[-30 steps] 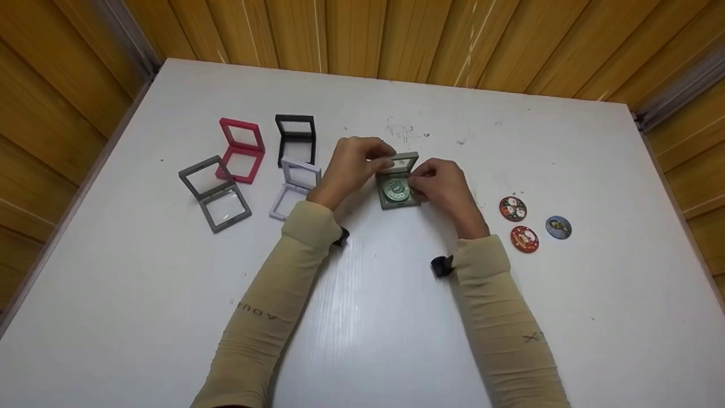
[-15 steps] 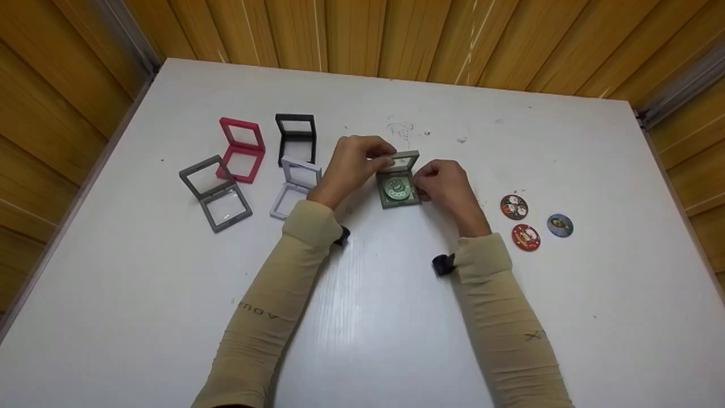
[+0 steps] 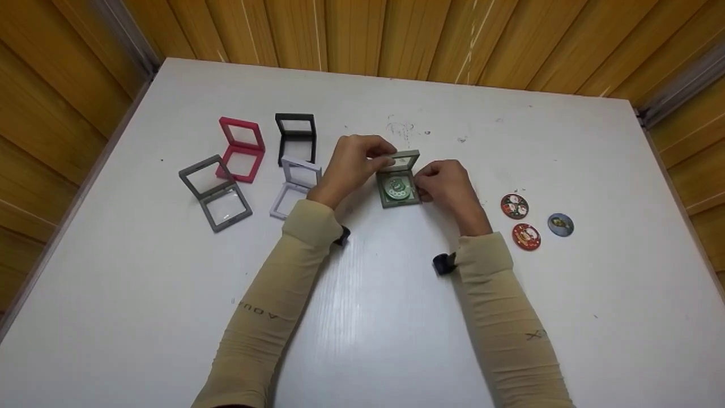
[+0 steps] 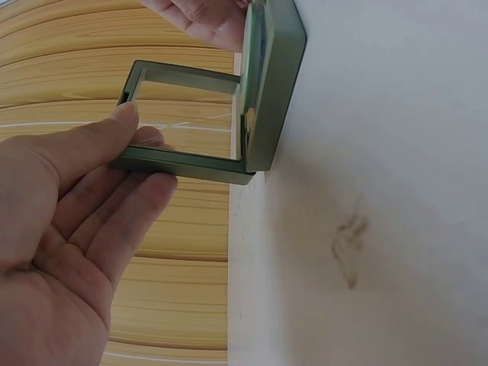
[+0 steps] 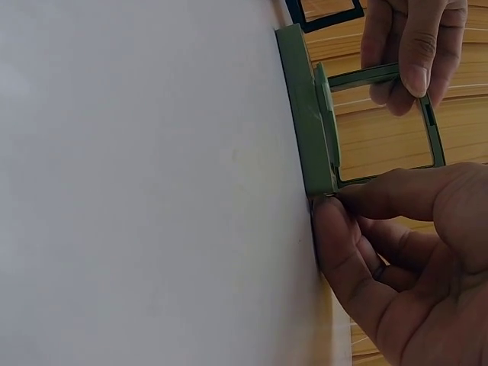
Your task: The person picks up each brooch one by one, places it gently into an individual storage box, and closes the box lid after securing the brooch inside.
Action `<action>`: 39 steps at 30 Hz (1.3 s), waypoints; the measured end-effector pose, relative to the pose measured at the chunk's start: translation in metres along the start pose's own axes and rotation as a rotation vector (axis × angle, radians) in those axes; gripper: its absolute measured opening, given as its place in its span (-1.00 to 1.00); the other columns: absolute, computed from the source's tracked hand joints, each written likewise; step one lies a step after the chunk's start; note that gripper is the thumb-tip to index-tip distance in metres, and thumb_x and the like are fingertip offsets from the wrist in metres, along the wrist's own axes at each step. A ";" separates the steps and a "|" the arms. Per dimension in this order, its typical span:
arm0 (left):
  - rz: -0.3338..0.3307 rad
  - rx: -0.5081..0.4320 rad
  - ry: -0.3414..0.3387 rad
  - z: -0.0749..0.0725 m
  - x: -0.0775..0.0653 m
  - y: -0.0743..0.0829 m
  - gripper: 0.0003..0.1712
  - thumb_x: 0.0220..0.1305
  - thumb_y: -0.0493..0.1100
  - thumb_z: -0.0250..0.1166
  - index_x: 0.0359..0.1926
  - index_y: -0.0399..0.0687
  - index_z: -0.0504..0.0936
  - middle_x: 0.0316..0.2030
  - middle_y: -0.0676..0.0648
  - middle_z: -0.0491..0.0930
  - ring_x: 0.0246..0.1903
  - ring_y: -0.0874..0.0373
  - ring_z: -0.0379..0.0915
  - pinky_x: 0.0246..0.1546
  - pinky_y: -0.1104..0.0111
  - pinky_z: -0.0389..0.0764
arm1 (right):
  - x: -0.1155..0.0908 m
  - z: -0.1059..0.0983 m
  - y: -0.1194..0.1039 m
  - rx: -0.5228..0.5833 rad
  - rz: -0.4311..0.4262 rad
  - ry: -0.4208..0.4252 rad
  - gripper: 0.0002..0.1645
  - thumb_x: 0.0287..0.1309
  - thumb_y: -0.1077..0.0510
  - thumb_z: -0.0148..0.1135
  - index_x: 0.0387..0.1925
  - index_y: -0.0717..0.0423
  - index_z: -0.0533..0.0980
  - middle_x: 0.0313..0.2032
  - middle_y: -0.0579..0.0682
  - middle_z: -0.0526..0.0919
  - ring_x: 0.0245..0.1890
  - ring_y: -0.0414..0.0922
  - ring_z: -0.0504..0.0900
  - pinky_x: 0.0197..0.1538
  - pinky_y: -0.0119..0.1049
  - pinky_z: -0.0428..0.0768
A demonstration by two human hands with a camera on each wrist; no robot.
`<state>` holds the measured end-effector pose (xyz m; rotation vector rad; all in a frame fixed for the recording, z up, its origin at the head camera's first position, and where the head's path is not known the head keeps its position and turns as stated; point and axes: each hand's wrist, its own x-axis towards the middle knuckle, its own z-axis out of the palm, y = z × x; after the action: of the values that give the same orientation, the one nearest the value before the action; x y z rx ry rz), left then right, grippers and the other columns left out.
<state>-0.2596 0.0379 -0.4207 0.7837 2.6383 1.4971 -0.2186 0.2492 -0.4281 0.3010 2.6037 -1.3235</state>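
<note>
- Pinching the lid near its upper left corner, my left hand holds it raised.
- Green case: base flat on the table, between my hands; green badge inside.
- My right hand pinches the base's right edge.
- Left side: grey case, red case, black case, white case, all open.
- Right side: red badge, blue badge, dark badge.
</note>
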 end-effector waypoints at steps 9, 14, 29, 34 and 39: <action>0.009 -0.012 -0.011 -0.001 -0.001 0.001 -0.83 0.37 -0.32 0.47 -0.05 -0.20 0.83 -0.14 -0.07 0.81 -0.11 0.15 0.73 -0.05 0.40 0.65 | 0.000 -0.002 0.001 0.043 -0.011 -0.010 -0.77 0.36 0.30 0.24 -0.11 0.41 0.70 -0.33 0.11 0.73 -0.41 -0.18 0.67 -0.30 -0.41 0.68; 0.015 -0.009 -0.043 -0.005 -0.001 0.002 -0.85 0.35 -0.34 0.48 -0.07 -0.21 0.83 -0.15 -0.09 0.81 -0.11 0.14 0.73 -0.04 0.40 0.66 | 0.001 -0.003 -0.001 0.048 -0.011 -0.016 -0.75 0.34 0.31 0.22 -0.11 0.43 0.70 -0.35 0.11 0.72 -0.44 -0.19 0.66 -0.32 -0.43 0.67; 0.005 -0.013 -0.215 -0.010 -0.002 0.006 -0.82 0.30 -0.42 0.49 -0.10 -0.17 0.84 -0.16 -0.04 0.81 -0.14 0.21 0.69 0.02 0.41 0.63 | 0.002 -0.003 0.001 0.040 0.017 -0.028 -0.73 0.40 0.30 0.21 -0.06 0.43 0.69 -0.24 0.17 0.73 -0.38 -0.18 0.69 -0.26 -0.42 0.70; 0.028 0.002 -0.237 -0.011 -0.002 0.007 -0.83 0.28 -0.43 0.49 -0.13 -0.19 0.84 -0.19 -0.05 0.81 -0.15 0.20 0.68 -0.01 0.38 0.64 | 0.002 -0.004 0.000 0.047 0.028 -0.035 -0.73 0.41 0.28 0.23 -0.04 0.44 0.67 -0.22 0.18 0.72 -0.37 -0.18 0.69 -0.24 -0.42 0.71; 0.041 0.013 -0.259 -0.010 -0.002 0.007 -0.84 0.27 -0.44 0.50 -0.14 -0.24 0.83 -0.19 -0.06 0.80 -0.16 0.19 0.68 -0.02 0.36 0.65 | 0.003 -0.004 0.000 0.053 0.031 -0.034 -0.73 0.40 0.28 0.25 -0.04 0.45 0.67 -0.22 0.17 0.72 -0.39 -0.21 0.69 -0.24 -0.41 0.72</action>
<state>-0.2576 0.0317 -0.4099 0.9662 2.4577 1.2881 -0.2215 0.2528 -0.4268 0.3224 2.5290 -1.3772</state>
